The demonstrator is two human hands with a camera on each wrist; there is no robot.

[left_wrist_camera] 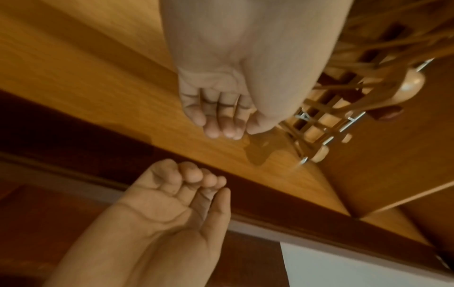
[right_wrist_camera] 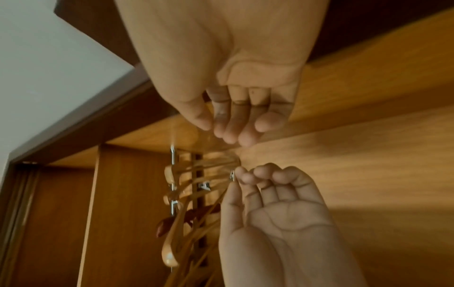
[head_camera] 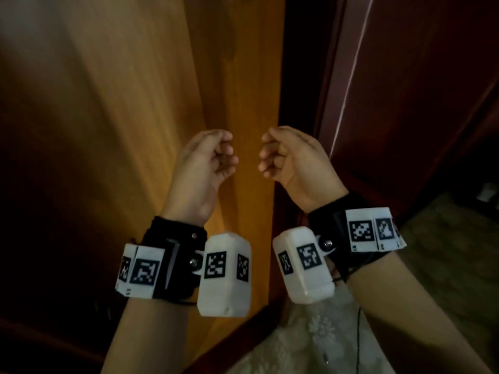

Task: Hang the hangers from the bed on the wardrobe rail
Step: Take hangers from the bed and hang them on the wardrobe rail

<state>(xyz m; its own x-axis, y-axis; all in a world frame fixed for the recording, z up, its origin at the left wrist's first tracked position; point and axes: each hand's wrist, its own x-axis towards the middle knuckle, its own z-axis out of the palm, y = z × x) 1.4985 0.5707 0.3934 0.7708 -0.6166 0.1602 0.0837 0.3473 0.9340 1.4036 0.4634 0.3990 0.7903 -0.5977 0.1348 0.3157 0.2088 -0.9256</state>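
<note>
Several wooden hangers (left_wrist_camera: 343,116) hang bunched inside the wardrobe, with thin metal clip bars among them; they also show in the right wrist view as wooden hangers (right_wrist_camera: 181,203). None appear in the head view. My left hand (head_camera: 213,157) and right hand (head_camera: 280,157) are raised side by side before the wardrobe's wooden panel (head_camera: 135,103), a small gap between them. Both have loosely curled fingers and hold nothing. The left hand (left_wrist_camera: 228,124) is close to the hangers without gripping them. The right hand (right_wrist_camera: 228,126) also hangs empty.
A dark red-brown door frame (head_camera: 405,103) stands at the right of the light wood panel. A pale floral bed cover (head_camera: 310,346) lies below my wrists. Patterned floor (head_camera: 445,265) shows at the lower right. White ceiling (right_wrist_camera: 49,58) lies above the wardrobe top.
</note>
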